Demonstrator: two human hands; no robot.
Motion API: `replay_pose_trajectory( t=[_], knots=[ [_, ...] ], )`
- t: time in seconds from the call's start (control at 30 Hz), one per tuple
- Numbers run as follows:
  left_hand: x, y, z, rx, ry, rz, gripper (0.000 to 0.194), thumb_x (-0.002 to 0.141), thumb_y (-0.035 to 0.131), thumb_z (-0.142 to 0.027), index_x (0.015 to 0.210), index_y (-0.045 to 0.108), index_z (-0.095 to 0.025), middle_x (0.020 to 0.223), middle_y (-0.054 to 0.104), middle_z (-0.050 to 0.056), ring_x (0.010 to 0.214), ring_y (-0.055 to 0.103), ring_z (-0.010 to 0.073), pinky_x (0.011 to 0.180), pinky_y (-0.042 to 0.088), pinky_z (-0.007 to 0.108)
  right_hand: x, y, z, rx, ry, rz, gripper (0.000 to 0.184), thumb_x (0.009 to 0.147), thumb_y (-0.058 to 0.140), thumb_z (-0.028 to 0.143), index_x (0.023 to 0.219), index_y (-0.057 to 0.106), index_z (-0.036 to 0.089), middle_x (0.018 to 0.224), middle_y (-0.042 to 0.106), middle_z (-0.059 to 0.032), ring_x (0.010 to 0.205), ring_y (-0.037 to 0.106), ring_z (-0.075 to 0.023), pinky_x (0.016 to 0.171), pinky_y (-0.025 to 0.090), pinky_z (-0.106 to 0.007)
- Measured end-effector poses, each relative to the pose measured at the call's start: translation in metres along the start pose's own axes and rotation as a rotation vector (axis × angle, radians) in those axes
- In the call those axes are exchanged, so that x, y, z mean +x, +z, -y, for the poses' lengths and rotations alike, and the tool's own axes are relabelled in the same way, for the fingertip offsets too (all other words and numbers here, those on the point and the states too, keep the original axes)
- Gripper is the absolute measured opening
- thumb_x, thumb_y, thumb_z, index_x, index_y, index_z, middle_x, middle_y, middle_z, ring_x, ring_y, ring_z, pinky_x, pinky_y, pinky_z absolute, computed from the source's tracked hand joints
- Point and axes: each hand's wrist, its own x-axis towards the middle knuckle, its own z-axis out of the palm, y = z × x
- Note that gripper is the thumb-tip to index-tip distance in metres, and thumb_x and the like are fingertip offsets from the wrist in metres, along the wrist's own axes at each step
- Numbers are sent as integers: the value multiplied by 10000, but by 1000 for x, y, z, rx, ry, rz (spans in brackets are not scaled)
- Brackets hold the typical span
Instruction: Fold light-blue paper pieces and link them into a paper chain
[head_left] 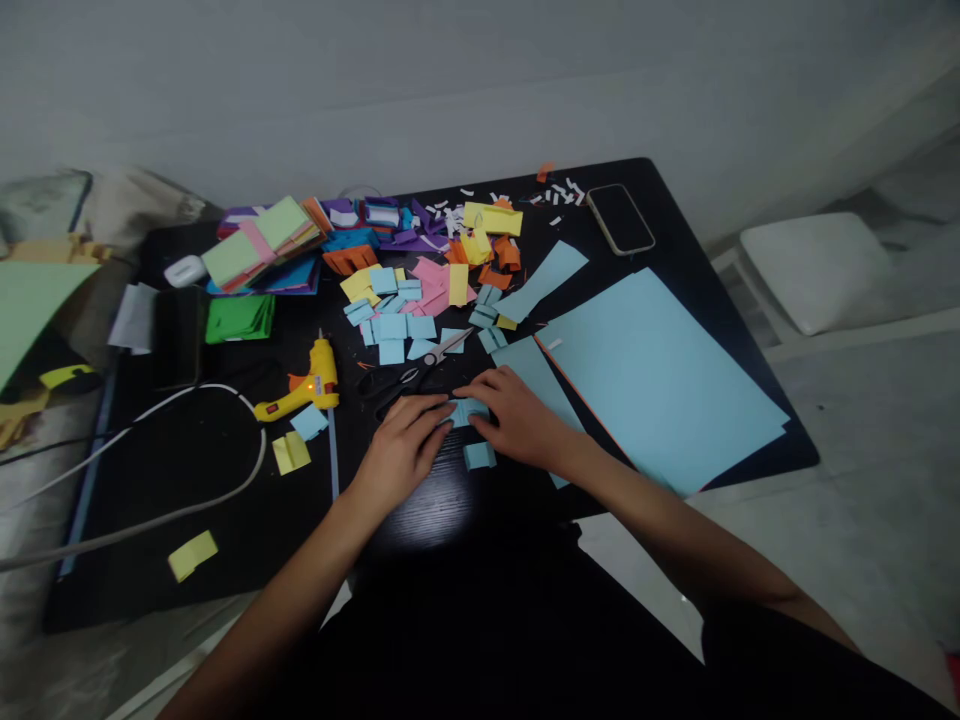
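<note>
A small folded piece of light blue paper (468, 409) lies on the black table between my hands. My left hand (405, 445) has its fingertips and thumb on the paper's left edge. On the other side, my right hand (514, 412) bends its fingers over the top, its thumb against the right part. Both hands hold the paper close to the table top. Just below lies another small blue paper piece (480, 456). Black-handled scissors (430, 358) rest beyond my left hand, blades pointing to the upper right. Part of the held paper is hidden under my fingers.
A yellow glue gun (318, 376) and its cable lie left. Folded coloured paper pieces (431, 290) are heaped at the back. Large blue sheets (667, 380) cover the right side, near a phone (620, 219). Bundled paper strips (259, 243) stand at the back left.
</note>
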Motion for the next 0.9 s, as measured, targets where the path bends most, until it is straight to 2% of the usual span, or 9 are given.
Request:
replay_pose_trajectory(
  t=[0.1,0.23,0.33,0.47,0.53,0.6,0.67,0.73,0.9],
  knots=[
    [-1,-1,1,-29,-70,-87,366,998,650,-236,1363,615,-220,1341,676,135,1248,669,273,1071,575,487,2,-2,3,21,46,48,377,900,651,68,1265,683,154,1113,651,-127,1097,578,-296,989,528,-499],
    [-1,-3,3,-45,-125,-106,423,973,692,-256,1380,586,-218,1373,661,141,1294,651,281,1098,560,487,3,-5,10,126,113,25,315,861,616,-7,1112,701,162,1128,642,-109,1065,631,-246,984,531,-438],
    [-1,-4,3,-102,-122,-108,351,967,710,-267,1304,634,-211,1291,711,120,1219,688,257,1054,579,448,3,-8,17,259,130,-39,265,849,622,-9,1016,695,184,1062,684,-71,1008,670,-213,950,534,-382],
    [1,-9,-2,-230,-135,-131,102,966,722,-270,1042,713,-204,956,765,41,895,732,179,818,607,316,1,-18,31,407,136,-99,241,857,634,23,997,696,209,989,743,-34,958,703,-196,892,544,-342],
    [4,-15,-7,-259,-140,-169,67,955,736,-263,959,714,-201,868,750,18,801,716,157,745,587,282,0,-24,39,409,104,-91,261,852,647,37,1041,698,210,1026,753,-40,976,709,-200,888,549,-345],
    [6,-22,-12,-261,-106,-201,61,949,743,-252,939,711,-201,853,747,15,796,712,155,741,579,279,0,-31,46,367,47,-100,258,856,712,105,1092,702,209,1057,758,-55,1011,703,-220,907,550,-373],
    [9,-31,-18,-263,-69,-203,36,960,727,-236,953,710,-205,861,745,20,805,710,156,739,578,279,2,-37,52,339,12,-145,159,901,750,210,1056,721,222,1015,770,-52,993,703,-223,893,554,-378],
    [10,-38,-23,-264,-56,-202,17,968,713,-224,977,711,-210,865,739,22,800,705,152,724,578,271,4,-41,58,338,3,-181,56,949,728,242,1003,743,232,952,779,-39,942,711,-205,862,557,-360],
    [12,-48,-29,-251,-113,-186,51,980,693,-254,1001,719,-215,870,737,13,776,692,140,713,573,254,9,-41,69,446,83,-279,64,961,720,254,921,766,233,894,788,-20,849,731,-179,790,562,-324]
  ],
)
